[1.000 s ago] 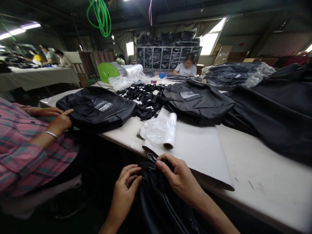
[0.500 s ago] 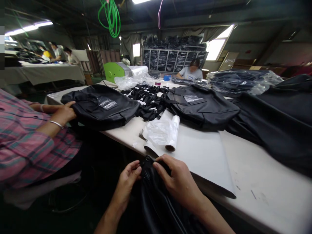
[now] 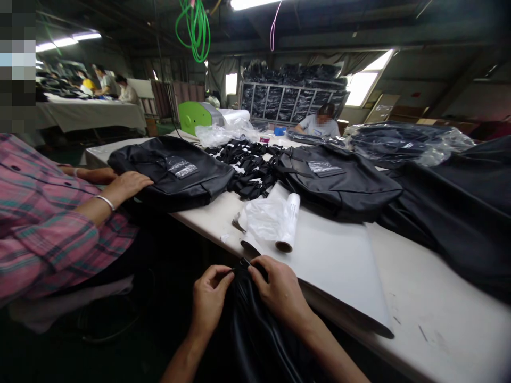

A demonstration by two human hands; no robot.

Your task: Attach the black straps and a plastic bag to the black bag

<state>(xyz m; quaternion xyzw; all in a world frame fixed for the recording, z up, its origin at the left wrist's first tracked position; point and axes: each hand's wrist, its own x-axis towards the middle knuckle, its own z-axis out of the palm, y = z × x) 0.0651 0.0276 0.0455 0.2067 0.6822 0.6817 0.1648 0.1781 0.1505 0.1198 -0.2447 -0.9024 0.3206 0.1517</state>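
- Black bag (image 3: 255, 324) lay in your lap at 6 o'clock of the view, below the near edge of the white table (image 3: 419, 298); its long axis ran from its top end at 12 o'clock, by the table edge, down toward you at 6 o'clock.
- Your left hand (image 3: 209, 298) sat at 9 o'clock of the bag's top end, thumb and forefinger pinched on the edge of the black material; nothing else was in it.
- Your right hand (image 3: 279, 290) sat at 3 o'clock of the same end, fingertips (image 3: 255, 272) closed on a small dark part at the top, possibly a zip pull; I could not tell for certain.
- Both hands were on the top end, nearly touching each other; neither was clearly the nearer.
- A plastic film roll (image 3: 287, 223) lay on the table at 12 o'clock from your hands, near but apart.
- A co-worker's hand (image 3: 130, 183) rested on another black bag (image 3: 175, 170) at 10 o'clock, well apart from yours.
- A third black bag (image 3: 339, 181) lay at 1 o'clock, with a heap of black straps (image 3: 249, 167) between the two.
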